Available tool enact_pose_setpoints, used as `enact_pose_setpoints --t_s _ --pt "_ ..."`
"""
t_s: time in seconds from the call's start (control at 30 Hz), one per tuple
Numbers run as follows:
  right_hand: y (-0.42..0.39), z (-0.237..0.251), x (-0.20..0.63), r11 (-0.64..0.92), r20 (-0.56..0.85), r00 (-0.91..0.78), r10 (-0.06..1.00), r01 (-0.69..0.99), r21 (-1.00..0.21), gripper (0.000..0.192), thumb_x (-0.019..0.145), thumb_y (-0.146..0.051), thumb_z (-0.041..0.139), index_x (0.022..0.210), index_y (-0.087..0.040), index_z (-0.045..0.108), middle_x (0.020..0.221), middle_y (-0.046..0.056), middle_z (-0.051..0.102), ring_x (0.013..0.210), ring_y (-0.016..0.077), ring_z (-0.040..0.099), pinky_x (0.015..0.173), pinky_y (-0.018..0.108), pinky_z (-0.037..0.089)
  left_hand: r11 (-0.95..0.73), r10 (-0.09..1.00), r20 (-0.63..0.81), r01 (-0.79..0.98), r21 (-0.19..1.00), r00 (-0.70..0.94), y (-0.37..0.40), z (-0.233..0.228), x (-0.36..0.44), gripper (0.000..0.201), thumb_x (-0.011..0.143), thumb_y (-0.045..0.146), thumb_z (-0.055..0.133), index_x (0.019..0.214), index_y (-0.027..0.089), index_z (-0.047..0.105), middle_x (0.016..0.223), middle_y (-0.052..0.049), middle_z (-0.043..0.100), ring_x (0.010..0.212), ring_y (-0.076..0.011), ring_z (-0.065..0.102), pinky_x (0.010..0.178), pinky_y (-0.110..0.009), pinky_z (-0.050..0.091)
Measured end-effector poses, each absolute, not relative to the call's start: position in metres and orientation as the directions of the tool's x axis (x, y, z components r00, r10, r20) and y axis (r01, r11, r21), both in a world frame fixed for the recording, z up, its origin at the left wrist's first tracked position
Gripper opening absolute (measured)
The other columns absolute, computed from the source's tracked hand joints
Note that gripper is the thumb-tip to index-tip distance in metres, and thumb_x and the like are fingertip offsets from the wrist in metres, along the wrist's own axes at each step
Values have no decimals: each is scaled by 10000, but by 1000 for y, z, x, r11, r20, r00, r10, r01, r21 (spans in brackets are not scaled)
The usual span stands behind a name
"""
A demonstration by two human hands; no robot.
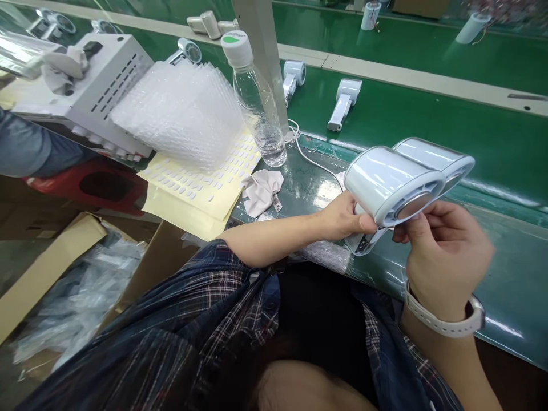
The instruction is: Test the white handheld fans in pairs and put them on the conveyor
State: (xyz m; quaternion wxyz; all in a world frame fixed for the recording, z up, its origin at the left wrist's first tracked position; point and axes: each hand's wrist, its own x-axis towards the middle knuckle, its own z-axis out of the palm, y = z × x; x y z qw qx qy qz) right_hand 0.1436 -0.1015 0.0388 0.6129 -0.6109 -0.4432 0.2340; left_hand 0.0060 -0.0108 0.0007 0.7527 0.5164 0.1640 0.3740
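Both hands hold one white handheld fan (398, 185) above the green worktop (492, 142): left hand (346, 220) closed on its downward-pointing handle, right hand (445, 251) pinching the head's rim.

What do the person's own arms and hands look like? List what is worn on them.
Both are bare hands with no gloves. The left hand comes out of a dark blue plaid shirt sleeve crossed by red and white lines, pushed up so the forearm is uncovered. The right hand has a white wristband, like a watch strap, around the wrist. No rings or markings are visible.
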Motion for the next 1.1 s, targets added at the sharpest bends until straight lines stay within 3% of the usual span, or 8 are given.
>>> enact_pose_setpoints --t_s 0.13,0.27,0.43,0.63,0.77,0.87,1.0,1.1 --pt "-103 38 147 150 201 411 889 152 -977 168 909 -290 802 829 -205 681 616 -21 615 508 126 548 461 267 446 76 668 248 -397 915 701 -12 -6 8 893 502 1049 713 706 180 675 705 -62 634 746 -219 612 763 -376 532" --pt "-103 39 149 156 122 322 939 -79 -985 229 948 -283 764 804 -223 597 575 -52 501 496 120 501 474 271 417 279 636 133 -387 879 760 -15 -14 12 958 583 1137 483 706 197 616 733 -73 636 702 -196 614 664 -338 517" --pt "-103 44 148 131 75 291 954 -179 -975 243 943 -331 774 812 -224 600 544 -54 486 465 119 452 447 261 372 457 589 59 -392 799 806 -10 -6 13 989 663 1144 313 716 196 588 714 -84 658 650 -191 648 597 -330 537" --pt "-101 47 149 111 51 258 965 -223 -969 299 929 -384 801 799 -230 580 535 -56 506 430 116 454 418 257 373 573 562 -6 -384 724 827 -6 7 13 998 579 1165 370 685 195 577 683 -81 689 624 -199 677 551 -313 558" --pt "-101 48 147 156 72 307 949 -258 -953 264 917 -336 809 800 -220 602 509 -64 489 393 102 416 383 246 325 603 557 -31 -378 702 830 -6 7 13 980 646 1143 351 682 190 577 714 -99 710 678 -216 707 604 -337 592" --pt "-104 52 145 158 68 319 945 -265 -951 215 910 -301 803 822 -216 625 547 -43 564 419 127 503 404 266 394 607 551 -24 -381 698 834 -5 4 12 955 659 1130 387 706 195 575 769 -102 719 768 -232 730 656 -353 608" --pt "-104 48 154 228 161 405 900 -124 -966 156 837 -218 812 834 -207 657 836 59 768 622 204 702 537 348 546 571 591 14 -431 699 806 -1 3 13 892 701 1083 469 717 196 564 950 -131 758 1012 -292 753 770 -405 628" --pt "-93 27 184 257 420 521 743 357 -898 166 755 -194 833 829 -203 684 881 82 745 841 284 751 798 499 615 557 602 69 -481 677 795 0 3 15 827 689 1024 600 685 199 543 1010 -140 767 1100 -322 744 795 -418 629"
